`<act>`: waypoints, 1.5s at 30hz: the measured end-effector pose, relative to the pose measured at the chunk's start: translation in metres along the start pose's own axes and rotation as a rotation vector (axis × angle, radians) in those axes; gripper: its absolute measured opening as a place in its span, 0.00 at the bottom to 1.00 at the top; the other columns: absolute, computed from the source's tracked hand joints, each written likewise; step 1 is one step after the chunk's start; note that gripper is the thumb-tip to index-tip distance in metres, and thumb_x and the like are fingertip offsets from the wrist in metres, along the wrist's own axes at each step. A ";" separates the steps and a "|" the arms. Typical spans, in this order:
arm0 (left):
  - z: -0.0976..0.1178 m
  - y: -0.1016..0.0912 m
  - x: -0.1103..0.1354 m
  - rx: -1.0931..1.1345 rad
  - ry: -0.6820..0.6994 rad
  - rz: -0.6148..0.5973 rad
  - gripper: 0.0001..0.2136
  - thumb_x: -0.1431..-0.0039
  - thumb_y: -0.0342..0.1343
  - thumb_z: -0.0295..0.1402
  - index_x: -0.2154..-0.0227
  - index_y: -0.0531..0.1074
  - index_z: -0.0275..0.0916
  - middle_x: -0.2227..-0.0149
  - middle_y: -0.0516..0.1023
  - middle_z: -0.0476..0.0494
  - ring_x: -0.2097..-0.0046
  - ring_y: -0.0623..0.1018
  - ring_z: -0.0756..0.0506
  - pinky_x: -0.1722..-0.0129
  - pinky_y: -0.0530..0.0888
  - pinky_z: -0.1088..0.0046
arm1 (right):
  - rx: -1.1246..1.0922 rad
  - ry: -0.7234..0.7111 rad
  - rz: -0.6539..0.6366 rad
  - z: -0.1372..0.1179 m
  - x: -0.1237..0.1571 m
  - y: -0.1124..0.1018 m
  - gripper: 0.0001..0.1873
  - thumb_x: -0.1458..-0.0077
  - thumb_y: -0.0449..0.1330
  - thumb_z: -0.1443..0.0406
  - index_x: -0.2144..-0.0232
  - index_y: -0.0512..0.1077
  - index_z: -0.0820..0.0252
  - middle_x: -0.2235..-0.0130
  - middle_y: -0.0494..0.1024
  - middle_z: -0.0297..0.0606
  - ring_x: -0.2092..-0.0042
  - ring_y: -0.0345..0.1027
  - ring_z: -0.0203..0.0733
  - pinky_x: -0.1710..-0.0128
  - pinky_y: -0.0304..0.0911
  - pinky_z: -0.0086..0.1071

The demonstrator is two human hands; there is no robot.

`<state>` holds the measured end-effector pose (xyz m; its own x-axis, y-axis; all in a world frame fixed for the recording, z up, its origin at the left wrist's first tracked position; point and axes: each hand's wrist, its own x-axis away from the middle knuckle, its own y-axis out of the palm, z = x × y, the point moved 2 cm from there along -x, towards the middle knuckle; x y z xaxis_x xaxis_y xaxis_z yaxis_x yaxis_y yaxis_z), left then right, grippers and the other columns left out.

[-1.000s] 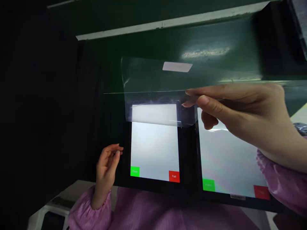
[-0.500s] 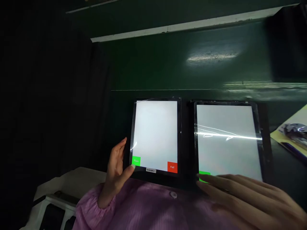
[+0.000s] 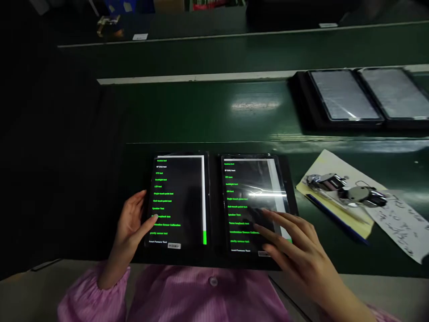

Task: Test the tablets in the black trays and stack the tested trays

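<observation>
In the head view, a flat black tablet with green and white lines of text lies near the front edge of the dark green smooth bench, and a second black rectangular tablet with a glossy screen lies to its right, upright to the wearer, a narrow dark gap keeping their facing long edges apart. The bare left hand is loosely open at the first tablet's left edge, fingers just outside it and thumb reaching over onto the screen; whether the thumb presses cannot be told. The bare right hand is open with fingers spread over the lower right of the second tablet, crossing its right edge; contact with the glass is unclear. Beyond the tablets' top edges, a broad stretch of green surface runs back to a long white strip. Right of the second tablet, past a band of bench, lie a yellow paper sheet, a white handwritten sheet, shiny metal pieces and a slim blue pen. Farther back, two black-framed grey-faced slabs sit side by side.
</observation>
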<state>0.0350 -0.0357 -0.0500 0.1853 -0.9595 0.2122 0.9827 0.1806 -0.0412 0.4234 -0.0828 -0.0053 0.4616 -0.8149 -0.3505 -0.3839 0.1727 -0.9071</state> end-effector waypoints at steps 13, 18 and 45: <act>0.023 0.007 -0.095 -0.034 0.186 0.087 0.23 0.37 0.66 0.49 0.43 0.74 0.48 0.34 0.72 0.39 0.29 0.69 0.36 0.26 0.63 0.50 | -0.593 0.802 0.314 0.128 -0.059 0.035 0.35 0.30 0.51 0.41 0.36 0.71 0.58 0.35 0.74 0.51 0.32 0.66 0.56 0.31 0.60 0.51; 0.036 0.029 -0.169 -0.066 0.269 0.043 0.24 0.43 0.70 0.53 0.53 0.79 0.39 0.44 0.81 0.37 0.35 0.75 0.35 0.29 0.66 0.55 | -0.698 0.836 0.264 0.134 -0.095 0.057 0.38 0.29 0.45 0.38 0.37 0.73 0.56 0.42 0.80 0.46 0.44 0.77 0.51 0.46 0.72 0.43; 0.000 -0.022 -0.042 -0.070 0.159 -0.050 0.37 0.45 0.73 0.47 0.34 0.69 0.48 0.28 0.67 0.39 0.25 0.63 0.32 0.25 0.63 0.52 | -0.488 0.855 0.289 0.137 -0.099 0.060 0.29 0.36 0.53 0.41 0.51 0.78 0.54 0.48 0.82 0.52 0.47 0.76 0.57 0.46 0.67 0.49</act>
<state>0.0056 0.0010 -0.0583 0.1286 -0.9900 0.0585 0.9871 0.1221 -0.1037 0.4642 0.0845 -0.0570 -0.3513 -0.9325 -0.0843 -0.7616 0.3370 -0.5536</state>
